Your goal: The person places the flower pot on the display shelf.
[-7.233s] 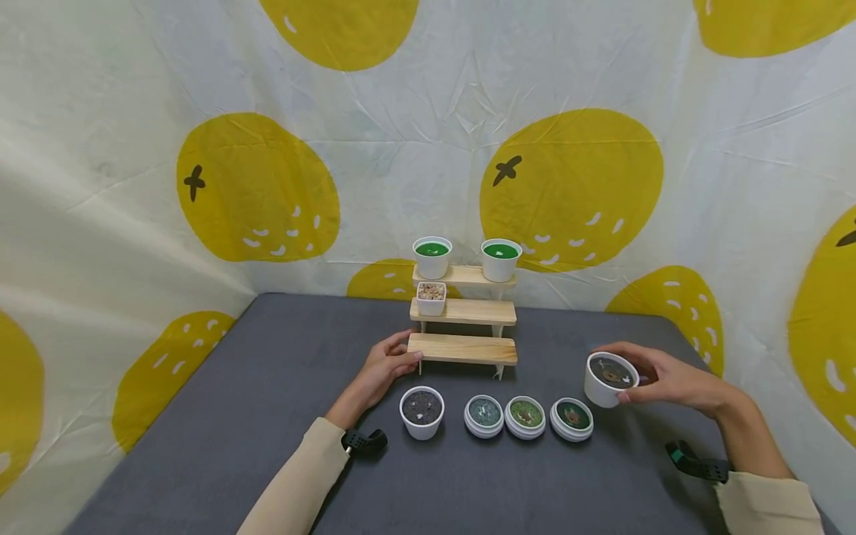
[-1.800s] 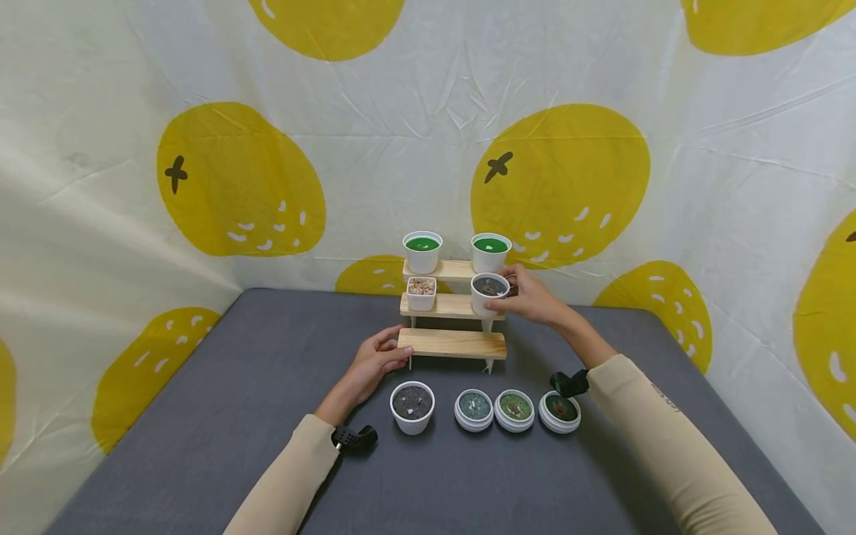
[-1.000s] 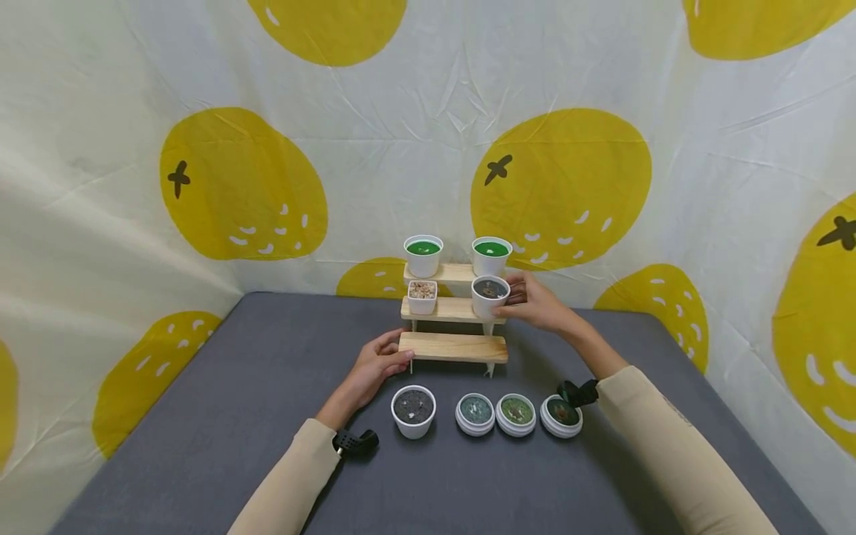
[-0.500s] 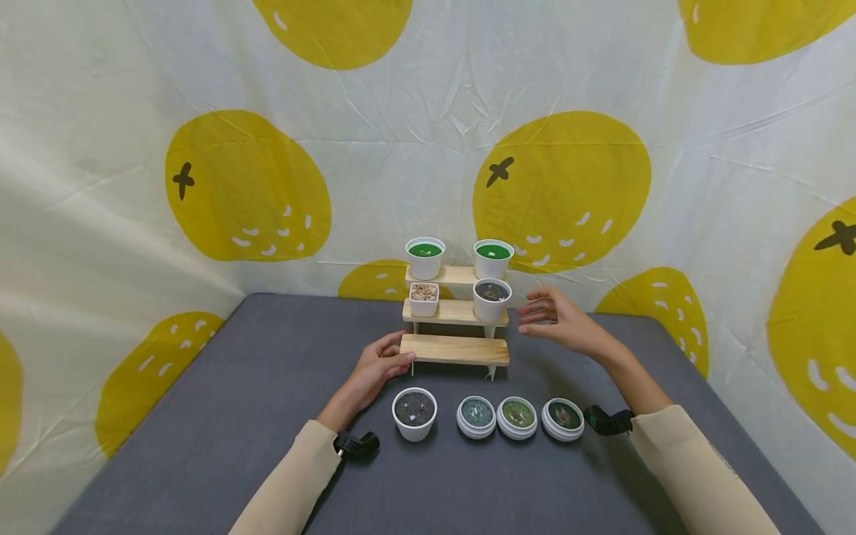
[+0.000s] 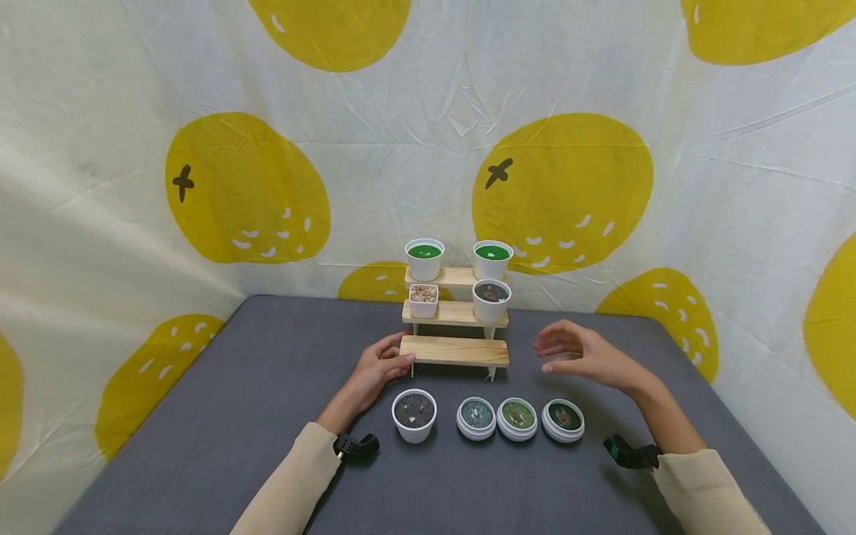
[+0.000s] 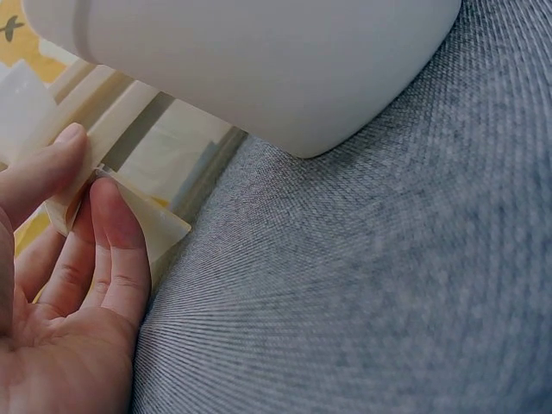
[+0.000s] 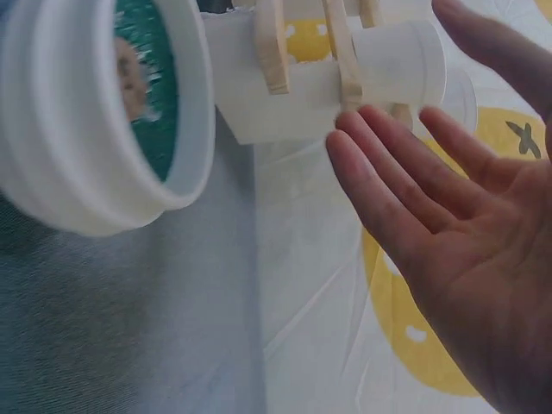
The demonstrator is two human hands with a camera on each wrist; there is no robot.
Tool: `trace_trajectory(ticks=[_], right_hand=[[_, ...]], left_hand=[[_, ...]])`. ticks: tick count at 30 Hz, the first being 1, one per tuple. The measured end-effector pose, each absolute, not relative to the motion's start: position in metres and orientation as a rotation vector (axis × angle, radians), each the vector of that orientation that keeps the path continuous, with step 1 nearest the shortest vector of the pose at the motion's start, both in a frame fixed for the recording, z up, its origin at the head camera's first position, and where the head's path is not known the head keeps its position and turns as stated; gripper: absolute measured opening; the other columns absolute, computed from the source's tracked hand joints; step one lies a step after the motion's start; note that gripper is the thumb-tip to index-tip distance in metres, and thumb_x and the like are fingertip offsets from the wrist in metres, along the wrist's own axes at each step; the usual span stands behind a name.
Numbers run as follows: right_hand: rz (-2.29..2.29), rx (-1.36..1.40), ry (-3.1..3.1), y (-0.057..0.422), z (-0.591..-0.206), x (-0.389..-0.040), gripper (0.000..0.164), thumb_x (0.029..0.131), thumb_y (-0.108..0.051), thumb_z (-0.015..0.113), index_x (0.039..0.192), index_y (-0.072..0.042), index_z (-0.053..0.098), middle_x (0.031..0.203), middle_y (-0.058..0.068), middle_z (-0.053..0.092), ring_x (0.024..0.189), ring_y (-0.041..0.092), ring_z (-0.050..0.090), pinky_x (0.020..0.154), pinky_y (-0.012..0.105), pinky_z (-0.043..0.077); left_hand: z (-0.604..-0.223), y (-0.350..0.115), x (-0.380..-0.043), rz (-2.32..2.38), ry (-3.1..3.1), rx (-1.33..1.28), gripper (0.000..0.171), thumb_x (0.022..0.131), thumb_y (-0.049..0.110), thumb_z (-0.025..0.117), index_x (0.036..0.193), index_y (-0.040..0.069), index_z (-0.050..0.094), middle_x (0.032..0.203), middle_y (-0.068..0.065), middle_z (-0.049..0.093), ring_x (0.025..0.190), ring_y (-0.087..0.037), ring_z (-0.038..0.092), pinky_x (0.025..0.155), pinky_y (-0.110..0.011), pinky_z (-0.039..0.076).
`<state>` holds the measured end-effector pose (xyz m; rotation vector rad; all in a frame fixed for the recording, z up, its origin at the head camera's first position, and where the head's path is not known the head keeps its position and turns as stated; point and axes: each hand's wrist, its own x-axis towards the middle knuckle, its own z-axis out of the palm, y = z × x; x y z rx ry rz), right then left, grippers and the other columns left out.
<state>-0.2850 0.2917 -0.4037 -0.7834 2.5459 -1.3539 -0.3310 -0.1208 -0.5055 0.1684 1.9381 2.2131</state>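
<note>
My left hand (image 5: 374, 375) grips the left end of the lowest step of a three-tier wooden display stand (image 5: 461, 351). In the left wrist view its thumb (image 6: 59, 168) lies on the board, with fingers beneath. To the right of the stand, my right hand (image 5: 591, 357) hangs above the table with nothing in it, fingers loosely bent. A white round cup with dark filling (image 5: 491, 306) stands at the middle step's right end. At that step's left end is a square white cup of pebbles (image 5: 424, 301). Two green-filled cups (image 5: 424, 264) occupy the top step.
In front of the stand, a dark-filled cup (image 5: 414, 423) and three low white jars with bluish (image 5: 477, 418), mossy (image 5: 517, 419) and dark green (image 5: 563, 420) contents line the grey table (image 5: 267, 446). A fruit-patterned curtain (image 5: 401, 171) hangs behind.
My right hand has carried the dark-filled cup from the right onto the middle step, let go of it and drawn back right and nearer. My left hand has kept its grip on the stand.
</note>
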Motion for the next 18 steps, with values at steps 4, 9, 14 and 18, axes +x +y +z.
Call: trace_trajectory(ticks=[4, 9, 14, 18], right_hand=[[-1.306, -0.855, 2.458, 0.298, -0.409, -0.282, 0.053, 0.093, -0.013, 0.077, 0.136, 0.004, 0.052, 0.134, 0.028, 0.062, 0.12, 0.029, 0.067, 0.096, 0.031, 0.059], [-1.252, -0.876, 2.312, 0.303, -0.415, -0.279, 0.058, 0.093, -0.011, 0.077, 0.14, 0.007, 0.048, 0.14, 0.033, 0.056, 0.126, 0.032, 0.063, 0.103, 0.053, 0.054], [-1.192, -0.853, 2.204, 0.305, -0.418, -0.278, 0.059, 0.092, -0.007, 0.076, 0.143, 0.003, 0.049, 0.146, 0.034, 0.051, 0.132, 0.04, 0.058, 0.107, 0.056, 0.051], [-1.145, -0.829, 2.152, 0.307, -0.419, -0.278, 0.062, 0.092, -0.009, 0.075, 0.145, 0.004, 0.047, 0.148, 0.032, 0.051, 0.136, 0.049, 0.052, 0.104, 0.045, 0.054]], left_hand=[[-0.506, -0.121, -0.331, 2.217, 1.934, 0.168, 0.066, 0.093, 0.011, 0.076, 0.153, 0.014, 0.048, 0.102, -0.004, 0.067, 0.088, -0.012, 0.066, 0.077, -0.023, 0.058], [-0.508, -0.121, -0.332, 2.228, 1.926, 0.172, 0.065, 0.094, 0.008, 0.075, 0.153, 0.013, 0.049, 0.102, -0.005, 0.067, 0.087, -0.012, 0.067, 0.078, -0.023, 0.058], [-0.508, -0.122, -0.332, 2.226, 1.927, 0.176, 0.065, 0.094, 0.009, 0.075, 0.153, 0.013, 0.049, 0.102, -0.004, 0.067, 0.087, -0.012, 0.067, 0.078, -0.023, 0.059], [-0.508, -0.122, -0.332, 2.224, 1.929, 0.177, 0.066, 0.094, 0.009, 0.075, 0.154, 0.012, 0.048, 0.101, -0.004, 0.066, 0.087, -0.011, 0.067, 0.078, -0.023, 0.058]])
